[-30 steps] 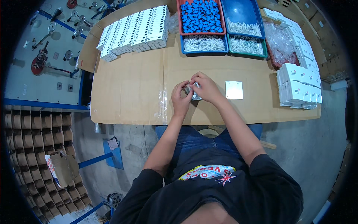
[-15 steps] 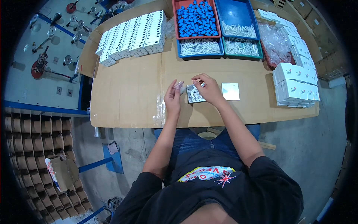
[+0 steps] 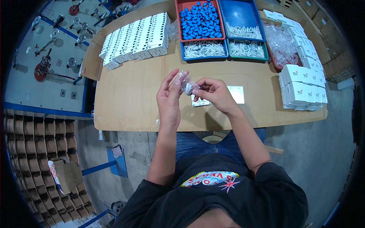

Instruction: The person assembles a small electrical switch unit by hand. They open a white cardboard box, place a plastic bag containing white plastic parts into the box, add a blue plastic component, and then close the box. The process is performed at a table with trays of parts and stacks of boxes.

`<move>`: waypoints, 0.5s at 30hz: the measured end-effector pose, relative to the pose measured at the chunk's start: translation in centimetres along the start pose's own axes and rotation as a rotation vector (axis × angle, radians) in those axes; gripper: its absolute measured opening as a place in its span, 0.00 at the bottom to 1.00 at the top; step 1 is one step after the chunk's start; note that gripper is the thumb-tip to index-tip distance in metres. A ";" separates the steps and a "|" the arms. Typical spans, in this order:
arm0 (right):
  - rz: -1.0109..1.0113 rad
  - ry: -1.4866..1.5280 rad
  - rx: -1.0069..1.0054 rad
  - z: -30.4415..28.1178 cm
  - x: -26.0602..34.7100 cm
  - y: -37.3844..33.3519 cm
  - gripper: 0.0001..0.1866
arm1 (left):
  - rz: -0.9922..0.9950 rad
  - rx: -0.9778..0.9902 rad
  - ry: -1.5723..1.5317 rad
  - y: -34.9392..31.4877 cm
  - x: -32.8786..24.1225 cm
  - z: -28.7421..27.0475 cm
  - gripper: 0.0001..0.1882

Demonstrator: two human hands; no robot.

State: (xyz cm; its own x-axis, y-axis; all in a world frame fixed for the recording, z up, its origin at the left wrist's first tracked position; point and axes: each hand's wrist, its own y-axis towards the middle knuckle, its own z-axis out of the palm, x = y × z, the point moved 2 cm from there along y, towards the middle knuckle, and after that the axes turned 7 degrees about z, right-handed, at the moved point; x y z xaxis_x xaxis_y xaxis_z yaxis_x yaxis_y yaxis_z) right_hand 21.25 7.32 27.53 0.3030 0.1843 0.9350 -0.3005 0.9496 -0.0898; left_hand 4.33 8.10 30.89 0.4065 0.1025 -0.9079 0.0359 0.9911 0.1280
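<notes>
Between my two hands, above the cardboard tabletop (image 3: 129,91), is a small clear plastic bag (image 3: 186,81) with something whitish inside. My left hand (image 3: 169,100) pinches the bag's upper side between thumb and fingers. On its lower right, my right hand (image 3: 216,95) grips it with thumb and forefinger. Below the right hand lies a small white item with a patterned face (image 3: 200,102), partly hidden by the fingers. Just right of it a flat white square piece (image 3: 237,94) rests on the cardboard, its left part behind the right hand.
Rows of white boxy units (image 3: 137,38) stand at the far left. Beyond my hands are a red tray of blue parts (image 3: 200,39), a blue tray (image 3: 243,17) and more trays of white pieces. Plastic bags (image 3: 280,43) and stacked white boxes (image 3: 302,89) sit right.
Both hands have lifted off the cardboard and come together. My right hand has left the patterned white item and now grips the bag, which is held more in the open.
</notes>
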 end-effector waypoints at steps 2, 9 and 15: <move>-0.014 0.045 -0.022 0.3 0.6 -0.7 0.10 | 0.009 0.012 -0.022 -0.5 -0.6 1.1 0.25; -0.082 0.071 -0.117 0.6 1.2 -1.8 0.11 | -0.068 0.012 -0.018 -2.2 0.3 2.0 0.14; -0.101 0.045 -0.117 0.9 2.0 -2.3 0.15 | -0.004 -0.097 0.001 -2.0 0.8 1.8 0.12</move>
State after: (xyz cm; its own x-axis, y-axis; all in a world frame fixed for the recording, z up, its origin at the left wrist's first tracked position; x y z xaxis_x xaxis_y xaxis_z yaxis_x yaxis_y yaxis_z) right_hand 21.73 5.31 29.86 0.3673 0.0952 0.9252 -0.1598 0.9864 -0.0380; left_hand 6.18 6.02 30.61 0.4052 0.0984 -0.9089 -0.0507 0.9951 0.0851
